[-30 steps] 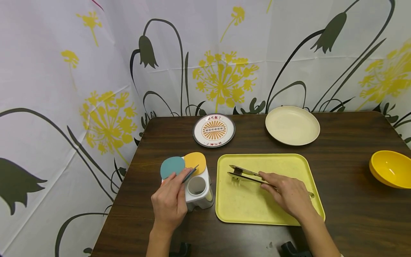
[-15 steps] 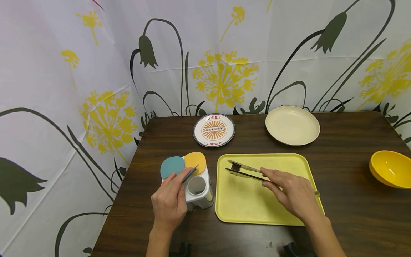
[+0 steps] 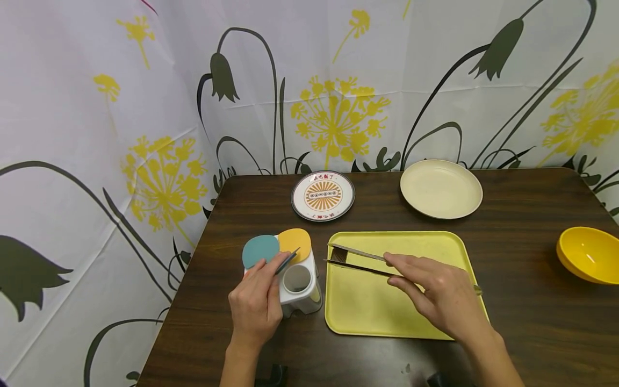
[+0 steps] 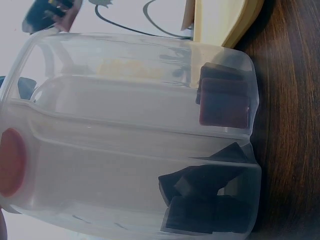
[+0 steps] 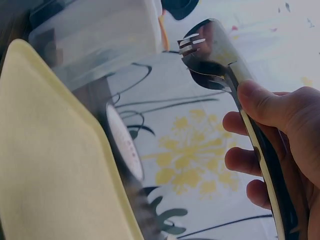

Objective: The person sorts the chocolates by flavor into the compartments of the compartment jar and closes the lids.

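Observation:
My left hand [image 3: 255,301] pinches the raised grey-blue lid [image 3: 288,262] of a white, see-through storage box [image 3: 304,306]. One round opening [image 3: 296,279] of it is uncovered; teal [image 3: 260,251] and yellow [image 3: 295,244] lids cover others. Several dark square pieces [image 4: 225,102] lie inside, seen in the left wrist view. My right hand [image 3: 437,290] grips metal tongs [image 3: 362,267], one arm ending in fork tines [image 5: 191,45]. Between the tong tips is a dark block [image 3: 339,255], above the left edge of a yellow tray [image 3: 387,312], right of the box.
A patterned round plate [image 3: 323,196] and a cream oval plate [image 3: 441,189] stand at the back of the brown wooden table [image 3: 522,317]. A yellow bowl [image 3: 590,255] stands at the far right. A flowered curtain [image 3: 425,70] hangs behind.
The tongs have risen off the tray and moved left toward the box, with the dark block between their tips. My left hand has stayed in place on the lid.

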`<state>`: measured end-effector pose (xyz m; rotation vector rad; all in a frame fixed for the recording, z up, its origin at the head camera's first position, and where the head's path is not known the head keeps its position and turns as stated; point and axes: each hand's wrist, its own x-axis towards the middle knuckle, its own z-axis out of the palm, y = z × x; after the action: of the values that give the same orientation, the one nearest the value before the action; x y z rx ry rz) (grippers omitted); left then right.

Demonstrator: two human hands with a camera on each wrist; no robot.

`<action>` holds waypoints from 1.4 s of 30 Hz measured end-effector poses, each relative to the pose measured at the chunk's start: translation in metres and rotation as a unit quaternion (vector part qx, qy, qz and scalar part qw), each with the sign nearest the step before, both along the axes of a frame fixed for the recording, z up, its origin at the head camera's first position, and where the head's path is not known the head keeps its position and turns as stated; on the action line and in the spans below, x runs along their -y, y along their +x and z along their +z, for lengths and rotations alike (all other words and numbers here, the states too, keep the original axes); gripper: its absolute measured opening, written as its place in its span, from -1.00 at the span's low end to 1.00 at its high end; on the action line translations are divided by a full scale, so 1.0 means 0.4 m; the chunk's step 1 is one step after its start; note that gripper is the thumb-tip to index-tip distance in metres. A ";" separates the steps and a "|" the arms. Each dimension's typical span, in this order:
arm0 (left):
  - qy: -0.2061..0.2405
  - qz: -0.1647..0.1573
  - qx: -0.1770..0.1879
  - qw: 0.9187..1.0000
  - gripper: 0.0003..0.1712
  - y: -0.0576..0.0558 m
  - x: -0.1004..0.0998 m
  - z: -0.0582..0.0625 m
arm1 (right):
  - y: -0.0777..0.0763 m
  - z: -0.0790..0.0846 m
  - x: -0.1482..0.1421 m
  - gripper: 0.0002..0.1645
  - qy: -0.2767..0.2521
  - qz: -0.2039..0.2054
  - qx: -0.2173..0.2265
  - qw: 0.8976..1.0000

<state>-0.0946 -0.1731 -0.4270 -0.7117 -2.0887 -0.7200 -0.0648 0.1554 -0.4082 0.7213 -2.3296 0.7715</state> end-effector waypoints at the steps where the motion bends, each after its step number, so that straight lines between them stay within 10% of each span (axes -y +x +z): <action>1: 0.000 0.000 -0.001 1.000 -0.59 0.000 0.000 0.000 | 0.002 0.004 0.005 -0.55 -0.002 0.004 -0.004 1.000; 42: 0.006 -0.005 -0.019 1.000 -0.60 -0.001 0.001 -0.003 | 0.000 0.010 0.118 -0.56 0.008 0.088 0.001 0.996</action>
<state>-0.0949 -0.1734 -0.4281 -0.7242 -2.0469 -0.7174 -0.0647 0.1081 -0.4041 0.9423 -2.2984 0.8308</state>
